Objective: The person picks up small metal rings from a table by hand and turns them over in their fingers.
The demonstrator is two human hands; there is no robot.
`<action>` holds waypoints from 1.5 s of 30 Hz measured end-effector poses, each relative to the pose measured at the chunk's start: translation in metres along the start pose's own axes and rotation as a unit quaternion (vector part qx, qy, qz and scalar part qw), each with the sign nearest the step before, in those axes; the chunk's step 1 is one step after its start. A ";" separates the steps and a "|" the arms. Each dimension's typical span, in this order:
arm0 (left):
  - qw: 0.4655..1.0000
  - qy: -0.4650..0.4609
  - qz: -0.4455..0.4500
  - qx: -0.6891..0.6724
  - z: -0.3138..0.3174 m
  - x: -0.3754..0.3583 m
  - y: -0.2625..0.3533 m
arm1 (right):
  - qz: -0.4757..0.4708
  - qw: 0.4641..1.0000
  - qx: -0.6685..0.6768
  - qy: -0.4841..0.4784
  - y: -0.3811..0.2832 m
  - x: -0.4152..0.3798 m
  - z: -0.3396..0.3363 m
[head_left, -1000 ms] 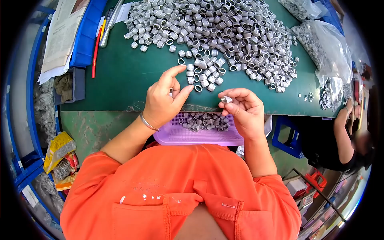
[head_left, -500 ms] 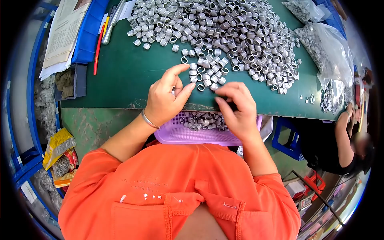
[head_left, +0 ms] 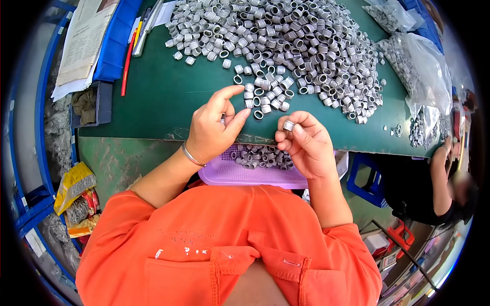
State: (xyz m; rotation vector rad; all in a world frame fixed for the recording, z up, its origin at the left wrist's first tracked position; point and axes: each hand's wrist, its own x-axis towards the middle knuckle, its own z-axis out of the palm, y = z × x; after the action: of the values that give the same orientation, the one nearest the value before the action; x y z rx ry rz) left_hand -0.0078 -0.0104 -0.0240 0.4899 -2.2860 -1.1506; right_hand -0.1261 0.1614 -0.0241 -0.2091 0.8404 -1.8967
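Between the thumb and fingers of my right hand is a small grey metal ring, held over the front edge of the green table. My left hand rests at the table edge, its thumb and index finger spread beside a short column of rings; another ring shows partly behind its thumb, and I cannot tell whether it is held. A small group of loose rings lies just right of the column. Beyond it spreads a large heap of rings.
Below the table edge sits a purple basket with rings inside. Plastic bags of parts lie at the right, near a person in black. At the left are a red pen, a blue bin and papers.
My right hand has drawn back from the small group toward the table edge, and a ring now shows in its fingers. My left hand has barely moved.
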 end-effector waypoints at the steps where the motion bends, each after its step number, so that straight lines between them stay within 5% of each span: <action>1: 1.000 0.002 0.001 -0.008 0.000 0.000 0.000 | 0.030 0.998 0.048 0.004 -0.001 0.000 0.000; 15: 1.000 0.004 0.004 0.002 -0.001 0.000 0.000 | 0.078 0.982 0.172 0.008 -0.005 0.001 -0.006; 18: 1.000 0.005 0.004 0.004 0.000 -0.001 -0.001 | 0.055 0.990 0.125 0.014 -0.002 -0.004 -0.005; 20: 1.000 0.008 0.006 0.006 0.000 0.000 -0.001 | -0.035 0.997 -0.065 -0.033 -0.002 -0.009 0.000; 23: 1.000 0.004 0.002 -0.004 -0.002 0.001 0.000 | -0.157 0.868 -0.447 -0.149 -0.014 -0.006 -0.004; 24: 1.000 0.002 0.000 -0.004 -0.002 0.001 0.001 | -0.157 0.868 -0.447 -0.150 -0.013 -0.002 -0.002; 27: 1.000 0.001 -0.003 -0.004 -0.001 0.000 0.000 | -0.308 0.673 -0.665 0.100 -0.003 0.015 0.011; 29: 1.000 0.006 -0.003 -0.001 -0.001 0.000 0.000 | -0.339 0.605 -0.716 0.077 -0.001 0.027 0.000; 30: 1.000 0.004 -0.004 -0.004 -0.001 -0.001 0.000 | -0.342 0.604 -0.716 0.075 -0.001 0.026 0.001; 32: 1.000 0.004 -0.006 -0.006 -0.002 -0.001 0.001 | -0.221 0.773 -0.577 0.145 0.002 0.019 0.004; 33: 1.000 0.003 -0.007 -0.007 -0.003 0.000 0.002 | -0.221 0.772 -0.578 0.145 0.001 0.018 0.003; 35: 1.000 -0.001 -0.010 -0.012 -0.001 0.000 0.001 | -0.168 0.941 -0.277 0.093 -0.003 0.013 -0.001; 42: 1.000 -0.002 -0.009 -0.004 -0.002 0.000 0.001 | -0.161 0.972 -0.165 0.044 -0.005 -0.001 0.004; 45: 1.000 -0.004 -0.008 -0.006 -0.002 0.001 0.002 | -0.210 0.891 -0.389 -0.107 -0.014 -0.002 -0.010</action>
State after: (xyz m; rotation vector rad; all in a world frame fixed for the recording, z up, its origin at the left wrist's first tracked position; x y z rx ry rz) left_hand -0.0074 -0.0115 -0.0208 0.5013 -2.2853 -1.1758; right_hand -0.1399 0.1708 -0.0221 -1.1492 1.4525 -1.7657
